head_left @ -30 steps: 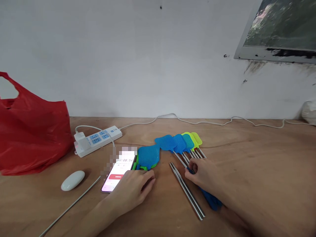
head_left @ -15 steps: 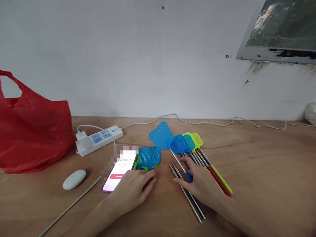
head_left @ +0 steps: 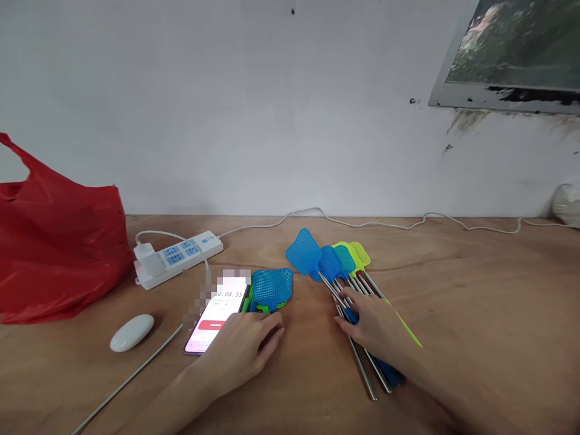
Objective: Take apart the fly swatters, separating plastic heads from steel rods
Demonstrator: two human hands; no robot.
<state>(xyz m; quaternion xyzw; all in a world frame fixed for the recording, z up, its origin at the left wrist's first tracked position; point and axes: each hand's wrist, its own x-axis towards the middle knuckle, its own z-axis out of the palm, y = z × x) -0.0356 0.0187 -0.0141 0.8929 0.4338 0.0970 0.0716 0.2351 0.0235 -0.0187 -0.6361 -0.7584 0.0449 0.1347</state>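
Several fly swatters with blue and yellow-green mesh heads (head_left: 330,258) and metal handles lie fanned on the wooden table (head_left: 475,302). My right hand (head_left: 372,326) lies over their handles, fingers curled round the blue-gripped one, whose blue head (head_left: 302,251) is tilted up. Two bare metal rods (head_left: 362,362) run out from under that hand. My left hand (head_left: 242,347) rests fingers-down on the handles of a small stack of loose mesh heads (head_left: 270,289), blue on top of green, beside a phone (head_left: 216,317).
A red plastic bag (head_left: 54,241) stands at the left. A white power strip (head_left: 174,257) with a cable lies behind the phone, a white oval object (head_left: 131,332) in front. A grey cable (head_left: 131,377) crosses the table's near left. A framed picture (head_left: 512,54) hangs top right.
My right hand has drawn the swatter handles and the loose rods closer together to the right. The raised blue head shifted right toward the other heads. My left hand has stayed put.
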